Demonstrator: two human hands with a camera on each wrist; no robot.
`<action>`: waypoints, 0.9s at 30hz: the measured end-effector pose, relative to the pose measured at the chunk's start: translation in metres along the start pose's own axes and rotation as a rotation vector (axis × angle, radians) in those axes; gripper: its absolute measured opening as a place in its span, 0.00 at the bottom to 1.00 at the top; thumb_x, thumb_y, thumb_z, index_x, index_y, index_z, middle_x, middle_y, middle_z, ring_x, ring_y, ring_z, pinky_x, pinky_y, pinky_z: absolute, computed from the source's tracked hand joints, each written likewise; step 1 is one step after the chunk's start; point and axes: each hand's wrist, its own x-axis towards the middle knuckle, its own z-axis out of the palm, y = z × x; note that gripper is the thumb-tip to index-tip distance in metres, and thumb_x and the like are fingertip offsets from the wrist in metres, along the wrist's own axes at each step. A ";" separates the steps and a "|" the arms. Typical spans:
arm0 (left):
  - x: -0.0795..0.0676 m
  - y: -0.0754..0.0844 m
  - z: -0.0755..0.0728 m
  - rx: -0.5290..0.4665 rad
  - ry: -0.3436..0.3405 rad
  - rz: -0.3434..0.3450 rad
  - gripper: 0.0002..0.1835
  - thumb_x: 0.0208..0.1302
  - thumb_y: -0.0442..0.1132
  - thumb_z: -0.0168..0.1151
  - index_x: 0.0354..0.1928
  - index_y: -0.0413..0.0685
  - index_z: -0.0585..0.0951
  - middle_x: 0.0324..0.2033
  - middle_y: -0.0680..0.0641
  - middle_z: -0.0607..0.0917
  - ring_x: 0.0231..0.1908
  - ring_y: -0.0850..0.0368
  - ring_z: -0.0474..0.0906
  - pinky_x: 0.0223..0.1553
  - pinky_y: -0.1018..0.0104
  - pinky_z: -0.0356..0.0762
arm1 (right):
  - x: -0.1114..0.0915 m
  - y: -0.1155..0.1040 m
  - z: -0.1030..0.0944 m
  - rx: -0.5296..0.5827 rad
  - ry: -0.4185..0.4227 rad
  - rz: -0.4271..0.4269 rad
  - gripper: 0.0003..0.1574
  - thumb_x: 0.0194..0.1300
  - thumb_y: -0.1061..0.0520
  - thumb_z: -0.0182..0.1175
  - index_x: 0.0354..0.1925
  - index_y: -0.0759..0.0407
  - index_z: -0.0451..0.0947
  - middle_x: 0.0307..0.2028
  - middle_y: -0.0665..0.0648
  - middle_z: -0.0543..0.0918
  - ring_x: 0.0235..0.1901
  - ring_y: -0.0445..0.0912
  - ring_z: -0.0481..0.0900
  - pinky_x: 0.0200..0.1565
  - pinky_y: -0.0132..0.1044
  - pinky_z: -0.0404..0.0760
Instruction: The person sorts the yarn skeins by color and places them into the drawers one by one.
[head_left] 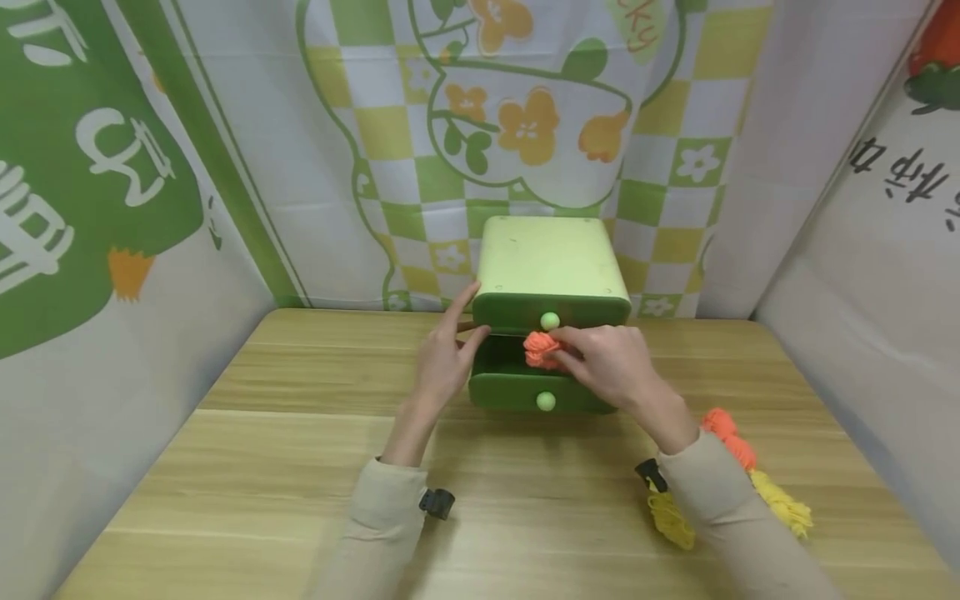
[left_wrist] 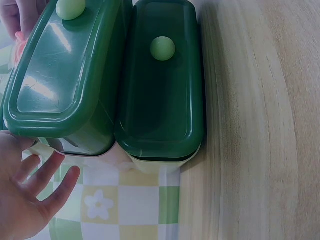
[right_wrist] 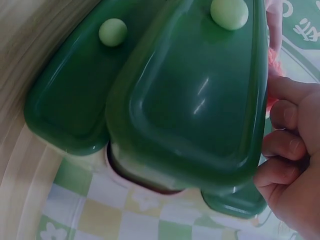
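Note:
A small cabinet (head_left: pixel 551 254) with a pale green body and dark green drawer fronts stands at the back of the table. Its middle drawer (head_left: pixel 504 392) is pulled out, while the top drawer (head_left: pixel 513 312) and the bottom drawer (left_wrist: pixel 162 95) sit closed. Over the open drawer, my right hand (head_left: pixel 615 362) pinches a coral yarn bundle (head_left: pixel 537 350) between thumb and fingers. My left hand (head_left: pixel 442 358) is at the cabinet's left side, fingers extended along it and thumb near the open drawer's corner. In the right wrist view the drawer front mostly hides the yarn.
Right of the cabinet, partly behind my right forearm, lie more coral yarn (head_left: pixel 731 437), a yellow yarn bundle (head_left: pixel 780 504) and another yellow yarn bundle (head_left: pixel 670 517). A printed cloth (head_left: pixel 420 125) hangs close behind the cabinet, and cloth walls flank the wooden table (head_left: pixel 262 467).

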 end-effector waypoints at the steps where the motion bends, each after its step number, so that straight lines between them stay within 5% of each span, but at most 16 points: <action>1: 0.000 0.000 0.000 0.002 -0.001 -0.001 0.35 0.69 0.39 0.63 0.75 0.65 0.62 0.72 0.51 0.69 0.50 0.44 0.85 0.39 0.57 0.88 | 0.001 -0.001 0.001 -0.001 0.002 -0.003 0.12 0.58 0.51 0.73 0.42 0.49 0.87 0.24 0.50 0.88 0.16 0.42 0.76 0.13 0.38 0.67; 27: -0.001 -0.002 -0.002 0.000 -0.021 -0.014 0.36 0.70 0.41 0.62 0.75 0.70 0.60 0.73 0.54 0.68 0.51 0.45 0.85 0.41 0.58 0.88 | 0.015 -0.021 0.023 -0.016 -0.017 -0.009 0.09 0.58 0.45 0.72 0.38 0.42 0.90 0.25 0.46 0.89 0.15 0.44 0.78 0.12 0.35 0.63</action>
